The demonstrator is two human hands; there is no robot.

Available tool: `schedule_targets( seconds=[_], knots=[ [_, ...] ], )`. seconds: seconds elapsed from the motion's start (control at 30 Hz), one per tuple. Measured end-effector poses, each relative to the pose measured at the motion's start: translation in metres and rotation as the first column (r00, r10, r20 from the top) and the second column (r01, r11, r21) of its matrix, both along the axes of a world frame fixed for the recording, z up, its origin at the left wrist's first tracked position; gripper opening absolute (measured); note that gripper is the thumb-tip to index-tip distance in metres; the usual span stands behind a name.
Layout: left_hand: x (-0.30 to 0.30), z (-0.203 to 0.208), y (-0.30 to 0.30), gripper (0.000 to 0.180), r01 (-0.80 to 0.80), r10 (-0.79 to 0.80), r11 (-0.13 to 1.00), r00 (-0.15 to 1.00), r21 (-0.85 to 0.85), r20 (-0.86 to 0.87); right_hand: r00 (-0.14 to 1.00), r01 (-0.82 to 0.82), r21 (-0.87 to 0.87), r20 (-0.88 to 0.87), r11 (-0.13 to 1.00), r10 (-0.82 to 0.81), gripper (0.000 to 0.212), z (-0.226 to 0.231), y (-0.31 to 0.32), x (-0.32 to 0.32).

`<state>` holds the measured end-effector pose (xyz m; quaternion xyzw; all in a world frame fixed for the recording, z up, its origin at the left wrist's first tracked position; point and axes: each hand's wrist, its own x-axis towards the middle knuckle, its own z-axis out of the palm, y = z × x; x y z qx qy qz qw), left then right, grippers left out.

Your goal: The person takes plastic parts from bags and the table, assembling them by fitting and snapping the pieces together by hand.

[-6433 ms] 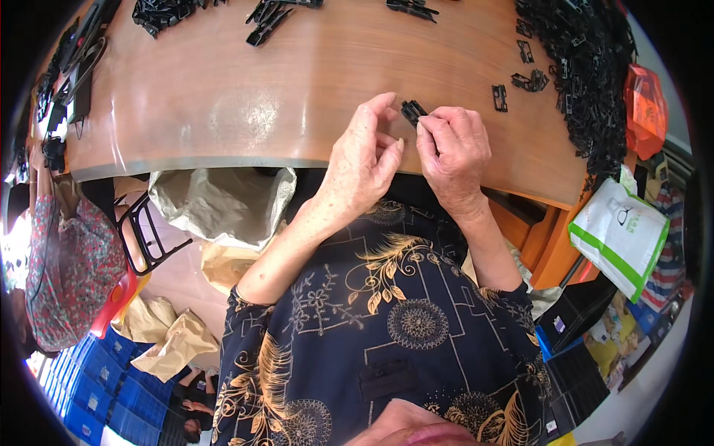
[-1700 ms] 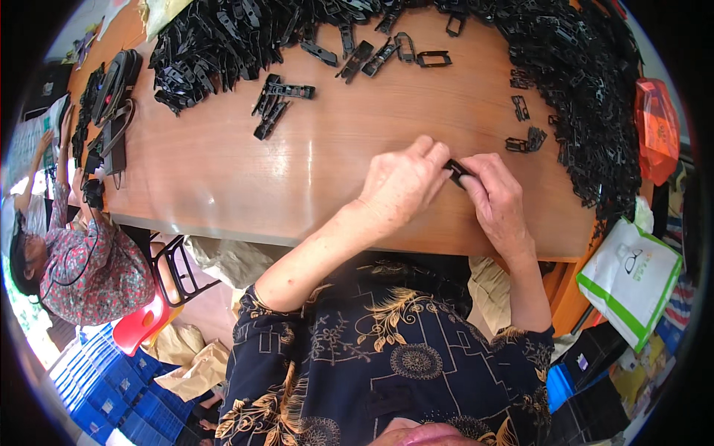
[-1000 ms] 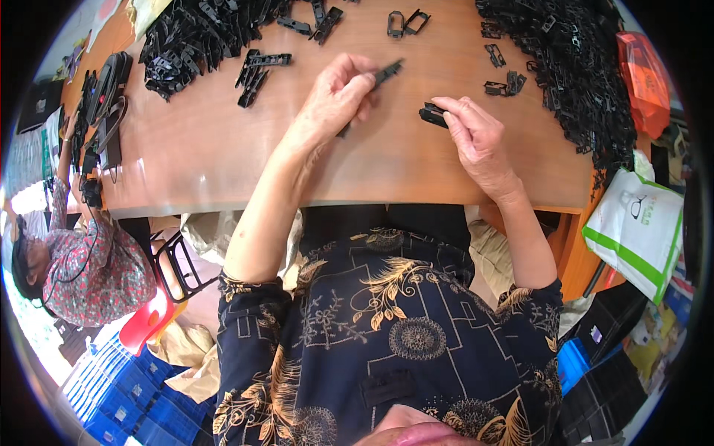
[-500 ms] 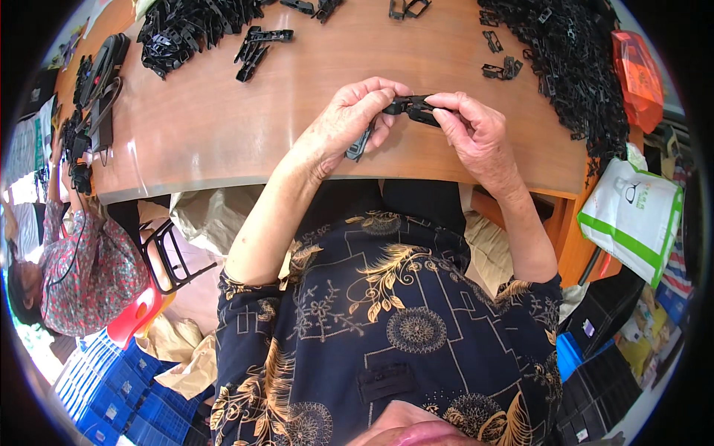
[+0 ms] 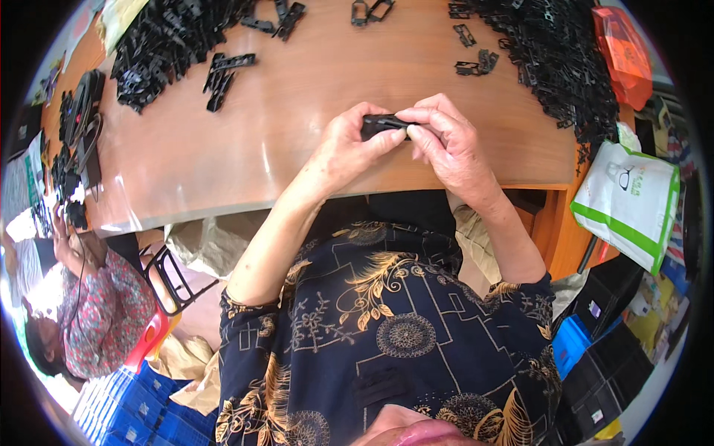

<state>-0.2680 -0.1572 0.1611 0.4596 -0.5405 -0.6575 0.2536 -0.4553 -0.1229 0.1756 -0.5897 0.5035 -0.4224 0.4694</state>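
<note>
A black plastic clip-like part (image 5: 379,123) is held between both hands above the table's near side. My left hand (image 5: 351,141) is closed round its left end, thumb along the near side. The fingertips and thumb of my right hand (image 5: 448,145) pinch its right end, hiding much of it. Whether it is one piece or two fitted together cannot be made out. Farther off lie a small stack of black parts (image 5: 223,78) on the left and a few loose ones (image 5: 476,64) on the right.
Heaped black parts (image 5: 175,48) fill the table's far left, and a larger heap (image 5: 554,59) its right side. Beyond that is an orange-red plastic bag (image 5: 623,63). A white-and-green bag (image 5: 628,201) hangs at the right edge. Another person (image 5: 111,312) sits at the left, near blue crates (image 5: 134,405).
My hands have come closer together, and the part is now mostly covered by fingers. The grey-black piece seen under my left palm is out of sight. The whole view has shifted slightly.
</note>
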Motion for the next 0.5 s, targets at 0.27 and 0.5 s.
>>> schedule_targets(
  seconds=[0.27, 0.5],
  knots=[
    [-0.005, 0.016, -0.004, 0.016, 0.0, 0.107, 0.925, 0.959, 0.379, -0.262, 0.88, -0.116, 0.381, 0.467, 0.917, -0.083, 0.019, -0.013, -0.012, -0.019],
    [0.013, 0.008, -0.019, 0.016, 0.092, 0.004, 0.935, 0.964, 0.343, -0.268, 0.934, -0.095, 0.419, 0.352, 0.903, -0.065, 0.015, -0.021, -0.014, -0.012]
  ],
)
